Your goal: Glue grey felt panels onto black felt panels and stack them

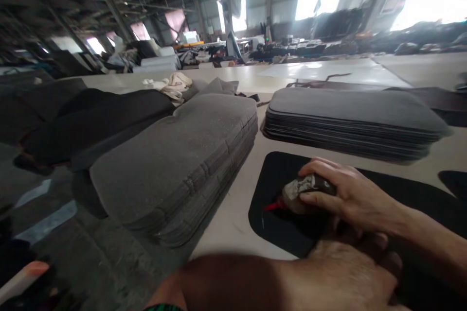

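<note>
My right hand [339,189] is closed around a worn squeeze bottle [294,194] with a red nozzle. The bottle is tilted, its tip low over the left end of a dark, round-cornered mat piece [272,170]. A short pale line shows on the mat just below the nozzle. Close to the camera, my left hand [343,272] is at the near edge of the mat, just below my right hand. Its fingers are curled, and whatever they may hold is hidden.
A thick stack of grey mat pieces [175,155] lies along the table's left edge. Behind the dark mat stands another grey stack [353,109]. Pale cloth scraps [175,85] lie at the back left. Another dark piece [454,182] shows at the right.
</note>
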Demonstrator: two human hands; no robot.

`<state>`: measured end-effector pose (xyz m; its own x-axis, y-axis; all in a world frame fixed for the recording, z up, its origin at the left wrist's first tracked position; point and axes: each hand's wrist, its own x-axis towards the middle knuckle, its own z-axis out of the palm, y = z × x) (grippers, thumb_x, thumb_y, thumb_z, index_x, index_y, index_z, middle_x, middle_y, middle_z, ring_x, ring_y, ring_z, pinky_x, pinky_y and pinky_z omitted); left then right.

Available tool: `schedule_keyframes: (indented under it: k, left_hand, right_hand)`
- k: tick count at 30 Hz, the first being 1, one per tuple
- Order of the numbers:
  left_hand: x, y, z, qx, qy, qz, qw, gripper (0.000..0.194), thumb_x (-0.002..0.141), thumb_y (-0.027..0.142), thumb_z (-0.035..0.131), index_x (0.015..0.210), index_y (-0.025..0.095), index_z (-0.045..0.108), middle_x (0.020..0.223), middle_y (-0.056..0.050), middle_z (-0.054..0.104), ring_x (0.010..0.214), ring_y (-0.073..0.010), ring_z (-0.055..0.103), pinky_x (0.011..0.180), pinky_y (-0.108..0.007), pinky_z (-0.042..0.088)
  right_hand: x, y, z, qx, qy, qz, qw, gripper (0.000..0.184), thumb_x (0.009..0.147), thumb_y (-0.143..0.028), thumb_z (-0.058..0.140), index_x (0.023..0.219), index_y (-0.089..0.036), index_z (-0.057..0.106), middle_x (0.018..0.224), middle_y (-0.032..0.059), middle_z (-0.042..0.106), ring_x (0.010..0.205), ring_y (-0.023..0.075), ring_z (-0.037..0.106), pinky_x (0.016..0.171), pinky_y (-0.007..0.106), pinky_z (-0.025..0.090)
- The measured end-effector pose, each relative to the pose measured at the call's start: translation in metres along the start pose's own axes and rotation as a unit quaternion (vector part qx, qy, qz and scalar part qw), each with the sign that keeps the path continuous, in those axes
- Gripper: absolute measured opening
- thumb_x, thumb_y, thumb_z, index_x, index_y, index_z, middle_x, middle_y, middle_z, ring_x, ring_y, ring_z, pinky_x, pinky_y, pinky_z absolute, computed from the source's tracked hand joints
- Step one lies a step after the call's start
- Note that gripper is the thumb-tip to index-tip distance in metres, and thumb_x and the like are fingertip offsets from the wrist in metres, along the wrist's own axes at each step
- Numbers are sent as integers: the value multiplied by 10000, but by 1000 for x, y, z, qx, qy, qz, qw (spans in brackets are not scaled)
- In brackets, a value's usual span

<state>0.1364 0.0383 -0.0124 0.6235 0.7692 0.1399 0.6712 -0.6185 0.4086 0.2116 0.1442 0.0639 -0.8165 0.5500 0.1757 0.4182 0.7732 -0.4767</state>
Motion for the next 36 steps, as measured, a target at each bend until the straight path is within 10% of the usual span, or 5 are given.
schedule_keyframes:
  k: [20, 36]
  left_hand:
    - [1, -10, 14, -1, 21, 22, 1000, 609, 1009, 516, 329, 1450, 108, 431, 1550, -145, 410, 1497, -359, 215, 1206, -618, 134]
    - [0, -2, -4, -119, -19, -35, 992, 721, 959, 672, 414, 1485, 178, 429, 1603, -138, 347, 1535, -315, 154, 1246, -626, 30]
  right_hand:
    - [78, 60, -22, -210, 111, 108, 965, 243, 884, -438, 591, 1039, -250, 587, 1024, 26, 653, 925, 260, 617, 722, 341, 379]
    - [-58, 111, -108, -228, 107, 267, 930, 343, 824, -542, 596, 986, -249, 670, 855, 37, 676, 740, 246, 619, 594, 308, 371]
